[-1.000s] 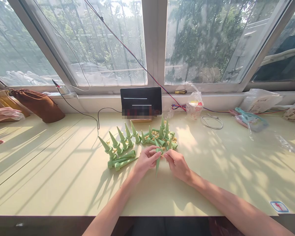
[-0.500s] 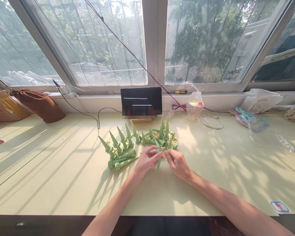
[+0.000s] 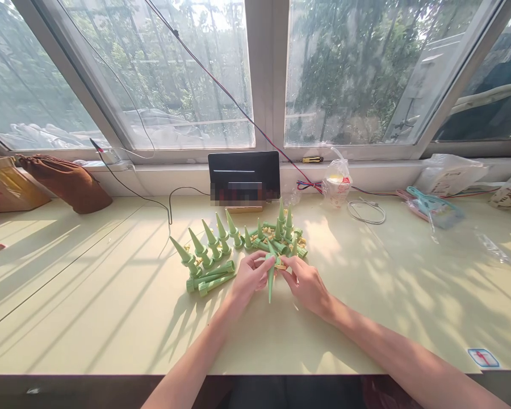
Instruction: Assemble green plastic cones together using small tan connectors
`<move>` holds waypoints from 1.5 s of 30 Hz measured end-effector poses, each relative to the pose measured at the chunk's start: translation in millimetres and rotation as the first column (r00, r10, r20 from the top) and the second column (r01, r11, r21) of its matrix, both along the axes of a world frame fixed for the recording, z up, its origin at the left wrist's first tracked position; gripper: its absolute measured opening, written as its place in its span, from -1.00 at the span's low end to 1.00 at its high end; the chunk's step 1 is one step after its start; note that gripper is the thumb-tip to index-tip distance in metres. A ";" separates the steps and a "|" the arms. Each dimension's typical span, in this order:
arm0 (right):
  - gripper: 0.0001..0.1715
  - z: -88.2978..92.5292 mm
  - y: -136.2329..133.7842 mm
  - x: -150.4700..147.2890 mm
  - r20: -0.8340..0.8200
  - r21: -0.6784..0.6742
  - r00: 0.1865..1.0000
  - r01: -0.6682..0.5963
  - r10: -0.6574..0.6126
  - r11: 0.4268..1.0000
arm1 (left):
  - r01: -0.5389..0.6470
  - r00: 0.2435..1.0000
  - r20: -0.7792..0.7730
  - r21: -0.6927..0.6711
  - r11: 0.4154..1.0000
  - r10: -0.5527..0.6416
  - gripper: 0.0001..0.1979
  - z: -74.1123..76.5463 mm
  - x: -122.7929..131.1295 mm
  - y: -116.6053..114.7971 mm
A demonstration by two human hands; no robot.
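My left hand [image 3: 249, 275] is closed on a green plastic watering spike [image 3: 271, 283], its point aimed down toward the table's front. Close on the right, my right hand [image 3: 307, 280] pinches a small yellow valve piece [image 3: 281, 267] against the spike's side. The fingers partly cover where the two meet. Left of my hands, several green spikes stand upright in a slanting row, among them one spike [image 3: 199, 245]. Two more lie flat in front of the row, including a lying spike [image 3: 216, 284]. Behind my hands is a pile of green parts [image 3: 262, 244] with small yellow pieces among them.
A tablet [image 3: 243, 173] stands at the table's back by the window. To its right are a bagged cup [image 3: 337, 182], a coiled white cable [image 3: 366, 220] and plastic bags [image 3: 447, 173]. A brown drawstring bag [image 3: 74, 184] lies at the back left.
My right hand has moved slightly left with the yellow piece, up against the spike. The spike in my left hand has shifted a little left and up.
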State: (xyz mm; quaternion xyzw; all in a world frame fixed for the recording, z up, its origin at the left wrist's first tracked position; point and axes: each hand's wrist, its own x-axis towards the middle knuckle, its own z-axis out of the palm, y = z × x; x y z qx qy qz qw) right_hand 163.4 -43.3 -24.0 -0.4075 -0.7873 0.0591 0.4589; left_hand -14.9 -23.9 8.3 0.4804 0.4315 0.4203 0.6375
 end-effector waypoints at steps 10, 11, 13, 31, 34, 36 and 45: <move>-0.70 -2.4 1.7 0.7 0.067 0.042 0.998 -0.017 0.014 0.999 | 0.017 0.999 -0.047 0.051 0.999 -0.014 -0.58 7.1 3.4 -3.5; -0.70 -2.4 1.9 0.8 0.060 0.033 0.998 -0.024 0.022 0.999 | 0.023 0.999 -0.048 0.052 0.998 -0.021 -0.57 7.1 3.3 -3.6; -0.71 -2.5 2.3 0.7 0.040 0.009 0.999 -0.035 0.035 0.999 | 0.031 0.998 -0.051 0.055 0.998 -0.029 -0.56 6.1 2.8 -3.3; -0.58 7.3 -2.4 -0.3 -0.291 -0.377 0.941 -0.281 0.175 0.883 | 0.100 0.995 -0.030 0.086 0.991 -0.098 -0.53 8.7 2.7 -5.7; -0.53 7.4 -1.7 -0.7 -0.377 -0.469 0.913 -0.332 0.155 0.818 | 0.103 0.994 -0.037 0.103 0.989 -0.100 -0.54 8.5 2.2 -5.9; -0.51 7.4 -1.3 -1.4 -0.424 -0.520 0.894 -0.368 0.141 0.771 | 0.102 0.994 -0.040 0.103 0.990 -0.098 -0.54 8.4 2.0 -5.7; -0.64 13.8 -6.4 -5.3 -0.421 -0.454 0.903 -0.294 0.088 0.841 | -0.012 1.000 -0.006 0.042 0.999 0.013 -0.51 9.1 2.3 -4.4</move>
